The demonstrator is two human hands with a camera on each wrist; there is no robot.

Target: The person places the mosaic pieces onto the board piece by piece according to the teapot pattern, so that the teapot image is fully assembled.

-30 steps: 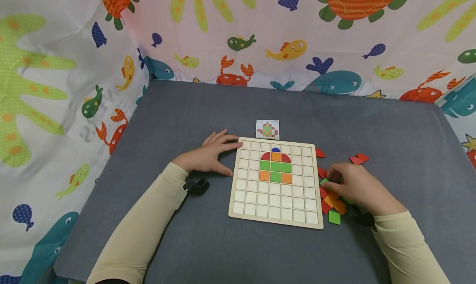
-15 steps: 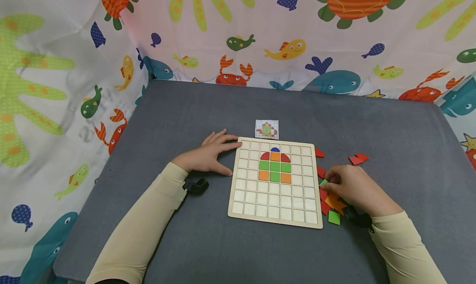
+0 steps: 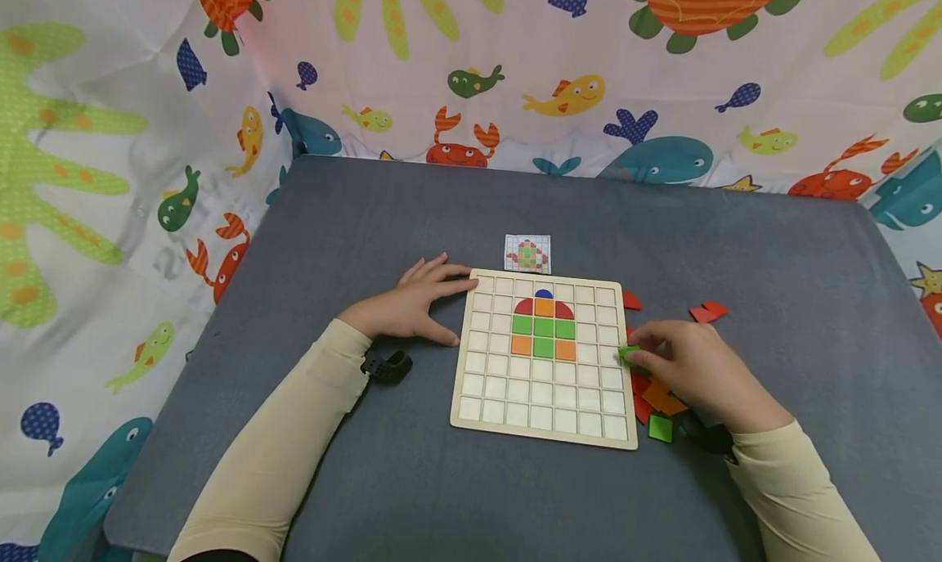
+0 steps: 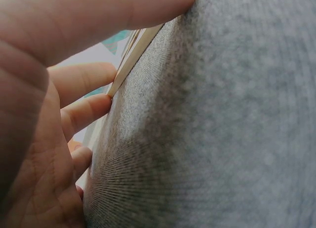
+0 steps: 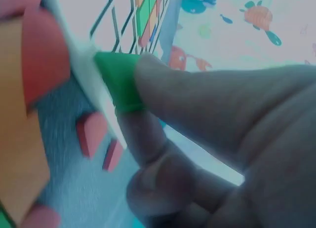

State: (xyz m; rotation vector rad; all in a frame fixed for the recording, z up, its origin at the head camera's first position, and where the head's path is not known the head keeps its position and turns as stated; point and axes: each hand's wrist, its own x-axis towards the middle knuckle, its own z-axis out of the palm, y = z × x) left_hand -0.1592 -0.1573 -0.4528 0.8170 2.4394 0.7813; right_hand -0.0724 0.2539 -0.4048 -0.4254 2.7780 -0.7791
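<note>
A wooden grid board [image 3: 496,382] lies mid-table, with blue, red, orange and green tiles [image 3: 544,326] set in its upper middle cells. My right hand [image 3: 695,374] pinches a green tile [image 5: 121,82] between thumb and finger, over the board's right edge. The left hand [image 3: 408,304] is spread flat beside the board's left edge; in the left wrist view its fingertips [image 4: 106,102] touch the wooden rim. Below the right hand is a pile of red and orange tiles [image 3: 662,398], partly hidden by the hand.
A small picture card [image 3: 527,254] with a coloured grid pattern lies just behind the board. Loose red pieces [image 3: 708,312] sit at the back right, and another red piece [image 3: 631,300] is against the board's right edge. A single green square tile [image 3: 660,428] lies in front of the pile.
My right hand has lifted the green tile from the pile and moved it left, to the board's right edge. The left hand has stayed in place.
</note>
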